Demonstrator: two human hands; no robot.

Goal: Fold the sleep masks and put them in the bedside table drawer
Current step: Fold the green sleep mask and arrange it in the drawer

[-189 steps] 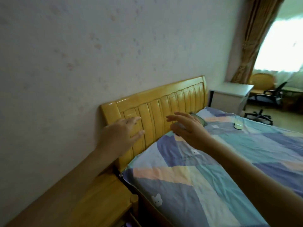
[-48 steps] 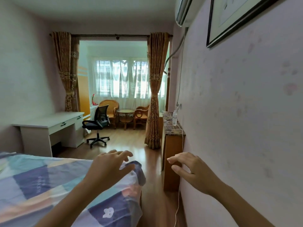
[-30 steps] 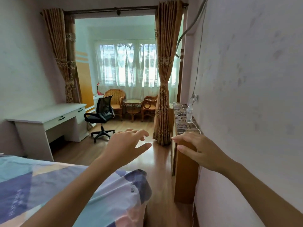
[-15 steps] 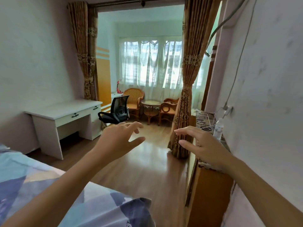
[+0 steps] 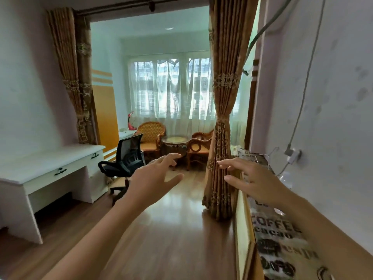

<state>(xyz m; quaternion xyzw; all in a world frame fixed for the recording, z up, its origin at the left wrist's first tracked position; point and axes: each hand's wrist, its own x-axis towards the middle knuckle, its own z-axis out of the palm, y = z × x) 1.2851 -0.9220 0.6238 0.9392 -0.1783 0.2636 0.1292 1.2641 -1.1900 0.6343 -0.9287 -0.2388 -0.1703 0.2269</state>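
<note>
Both my hands are stretched out in front of me at chest height, and neither holds anything. My left hand [image 5: 154, 179] hovers over the wooden floor with its fingers spread. My right hand [image 5: 255, 179] is held out above a wooden cabinet [image 5: 245, 237] along the right wall, fingers apart. No sleep mask, bed or bedside table shows in the head view.
The cabinet top carries a cloth printed with "COFFEE" [image 5: 282, 239], a plastic bottle [image 5: 285, 178] and a charger cable. A tied curtain [image 5: 221, 122] hangs just beyond it. A white desk [image 5: 50, 168] and a black office chair [image 5: 125, 160] stand on the left; wicker chairs sit by the window.
I have moved forward past the foot of the bed, which has dropped out of view. The cabinet on the right is closer. Both hands stay empty and outstretched.
</note>
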